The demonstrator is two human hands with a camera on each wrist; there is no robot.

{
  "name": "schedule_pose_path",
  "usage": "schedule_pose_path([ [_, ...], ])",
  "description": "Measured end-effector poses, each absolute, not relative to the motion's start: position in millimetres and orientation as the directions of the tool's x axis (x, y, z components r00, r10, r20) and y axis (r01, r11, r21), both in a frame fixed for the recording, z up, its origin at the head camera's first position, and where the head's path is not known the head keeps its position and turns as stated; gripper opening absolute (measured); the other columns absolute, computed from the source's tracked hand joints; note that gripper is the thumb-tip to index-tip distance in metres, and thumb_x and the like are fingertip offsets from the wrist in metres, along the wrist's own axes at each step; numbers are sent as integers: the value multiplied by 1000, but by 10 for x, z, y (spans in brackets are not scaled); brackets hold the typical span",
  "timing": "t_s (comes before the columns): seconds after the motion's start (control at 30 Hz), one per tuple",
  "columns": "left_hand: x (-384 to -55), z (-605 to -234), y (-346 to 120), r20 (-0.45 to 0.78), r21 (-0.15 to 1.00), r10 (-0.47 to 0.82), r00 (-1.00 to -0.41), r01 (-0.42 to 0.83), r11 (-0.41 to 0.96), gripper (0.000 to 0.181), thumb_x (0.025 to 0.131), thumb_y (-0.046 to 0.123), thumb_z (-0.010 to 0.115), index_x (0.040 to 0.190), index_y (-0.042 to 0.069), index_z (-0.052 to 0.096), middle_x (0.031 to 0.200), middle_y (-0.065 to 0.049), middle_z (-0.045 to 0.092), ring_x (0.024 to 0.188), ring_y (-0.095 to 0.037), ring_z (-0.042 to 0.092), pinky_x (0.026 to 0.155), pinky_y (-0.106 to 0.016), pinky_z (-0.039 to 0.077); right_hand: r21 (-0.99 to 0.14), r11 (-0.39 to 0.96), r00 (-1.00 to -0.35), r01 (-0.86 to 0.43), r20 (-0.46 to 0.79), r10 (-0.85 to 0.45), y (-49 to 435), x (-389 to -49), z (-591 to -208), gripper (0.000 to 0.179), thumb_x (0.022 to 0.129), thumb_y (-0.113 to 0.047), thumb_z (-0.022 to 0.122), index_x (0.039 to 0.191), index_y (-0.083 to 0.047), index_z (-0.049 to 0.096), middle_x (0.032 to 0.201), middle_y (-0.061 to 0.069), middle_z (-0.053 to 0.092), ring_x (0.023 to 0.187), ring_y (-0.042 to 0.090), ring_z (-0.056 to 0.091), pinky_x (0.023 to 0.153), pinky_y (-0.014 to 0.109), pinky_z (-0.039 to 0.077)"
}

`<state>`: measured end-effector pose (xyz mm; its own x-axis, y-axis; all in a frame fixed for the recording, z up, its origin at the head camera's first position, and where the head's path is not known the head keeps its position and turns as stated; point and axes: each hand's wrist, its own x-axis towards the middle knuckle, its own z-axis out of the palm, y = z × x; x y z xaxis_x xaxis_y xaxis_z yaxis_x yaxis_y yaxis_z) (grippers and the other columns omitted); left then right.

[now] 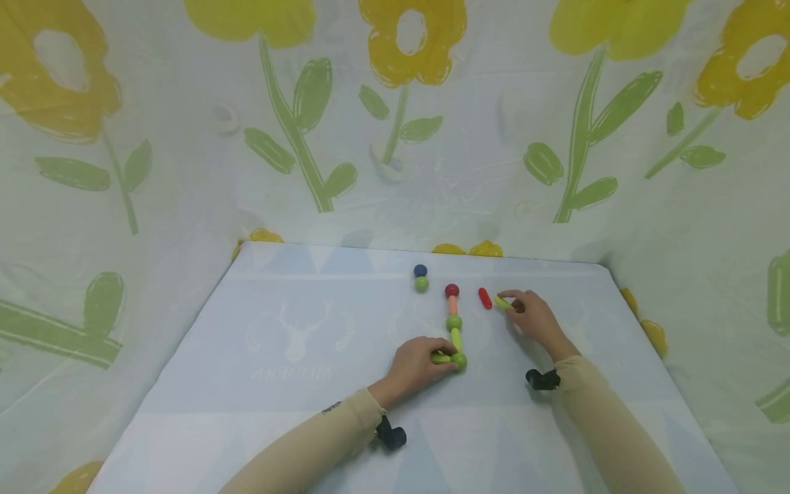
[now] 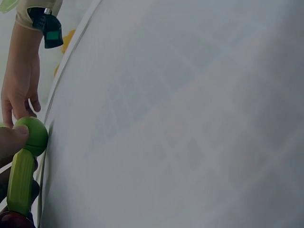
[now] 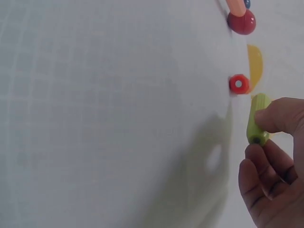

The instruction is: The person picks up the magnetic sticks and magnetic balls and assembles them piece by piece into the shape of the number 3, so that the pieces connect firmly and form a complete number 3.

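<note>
My left hand (image 1: 420,363) pinches the corner of a chain of toy sticks and balls, its thumb on a green ball (image 2: 35,136). From that ball a yellow-green stick (image 2: 21,180) runs back under the fingers to a dark red end piece (image 2: 15,220), partly cut off by the frame. The chain continues away through another yellow-green stick (image 1: 456,339), a second green ball (image 1: 454,322), an orange stick (image 1: 453,304) and a red ball (image 1: 452,291). Between thumb and fingers, my right hand (image 1: 535,319) holds a loose yellow-green stick (image 3: 258,118) just above the table.
A red stick (image 1: 485,298) lies between the chain and my right hand. Farther back, a blue ball (image 1: 420,271) and a green ball (image 1: 422,284) sit together. Flower-printed cloth (image 1: 469,137) hangs behind and around the pale table (image 1: 204,357).
</note>
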<state>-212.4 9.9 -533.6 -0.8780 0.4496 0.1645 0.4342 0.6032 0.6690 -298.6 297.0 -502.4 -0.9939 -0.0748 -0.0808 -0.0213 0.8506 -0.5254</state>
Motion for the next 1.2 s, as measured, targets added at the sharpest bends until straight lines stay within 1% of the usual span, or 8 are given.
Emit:
schedule_pose_path([
  [0.13, -2123, -5332, 99, 161, 670, 455, -876, 436, 601, 24, 88, 35, 81, 110, 27, 77, 94, 19, 69, 81, -1, 53, 75, -21, 44, -542, 839, -993, -34, -79, -91, 2907, -3028, -4990, 39, 100, -13, 63, 139, -14, 61, 113, 17, 58, 101, 33, 54, 83, 44, 52],
  [0.23, -2118, -5329, 102, 157, 670, 460, -874, 436, 600, 24, 88, 34, 81, 110, 27, 77, 95, 19, 70, 81, -1, 53, 76, -20, 44, -550, 834, -991, -37, -84, -100, 2837, -3058, -4976, 39, 100, -14, 63, 138, -15, 61, 112, 16, 57, 100, 32, 54, 83, 42, 52],
  [0.4, -2102, -5319, 109, 156, 665, 465, -872, 441, 603, 23, 89, 34, 80, 110, 27, 77, 98, 18, 71, 82, 0, 53, 76, -20, 44, -547, 833, -989, -82, -58, -135, 2717, -3089, -4952, 37, 99, -14, 65, 136, -16, 64, 109, 14, 57, 99, 32, 56, 80, 40, 53],
  [0.5, -2090, -5321, 117, 162, 668, 468, -869, 445, 596, 23, 88, 34, 81, 110, 27, 77, 98, 18, 71, 82, 0, 54, 77, -20, 44, -549, 827, -986, -120, -30, -163, 2652, -3109, -4934, 36, 99, -15, 67, 135, -16, 65, 107, 13, 57, 98, 30, 57, 78, 38, 51],
  [0.63, -2071, -5314, 133, 165, 672, 469, -868, 447, 590, 23, 88, 34, 81, 110, 27, 77, 98, 18, 71, 82, 0, 54, 77, -20, 44, -555, 814, -979, -170, -1, -205, 2565, -3145, -4915, 36, 98, -14, 67, 135, -15, 66, 103, 12, 57, 92, 28, 54, 73, 36, 47],
  [0.87, -2054, -5336, 155, 186, 661, 470, -863, 464, 590, 24, 87, 34, 81, 110, 27, 77, 98, 19, 71, 81, 2, 54, 76, -18, 44, -548, 803, -965, -234, 32, -259, 2400, -3211, -4906, 36, 98, -14, 67, 133, -18, 68, 101, 10, 57, 87, 26, 51, 71, 35, 42],
  [1.07, -2046, -5341, 161, 193, 656, 475, -858, 473, 588, 24, 87, 34, 81, 109, 26, 77, 98, 18, 72, 80, 2, 53, 74, -17, 43, -543, 785, -946, -297, 56, -319, 2263, -3268, -4885, 34, 98, -13, 67, 131, -16, 69, 100, 9, 58, 81, 24, 49, 67, 35, 41],
  [1.2, -2051, -5336, 155, 199, 652, 474, -858, 477, 589, 23, 88, 34, 81, 109, 27, 77, 98, 18, 72, 79, 2, 53, 73, -17, 43, -544, 774, -935, -323, 58, -349, 2175, -3332, -4883, 33, 98, -16, 68, 131, -18, 70, 101, 8, 59, 79, 23, 49, 67, 34, 41],
])
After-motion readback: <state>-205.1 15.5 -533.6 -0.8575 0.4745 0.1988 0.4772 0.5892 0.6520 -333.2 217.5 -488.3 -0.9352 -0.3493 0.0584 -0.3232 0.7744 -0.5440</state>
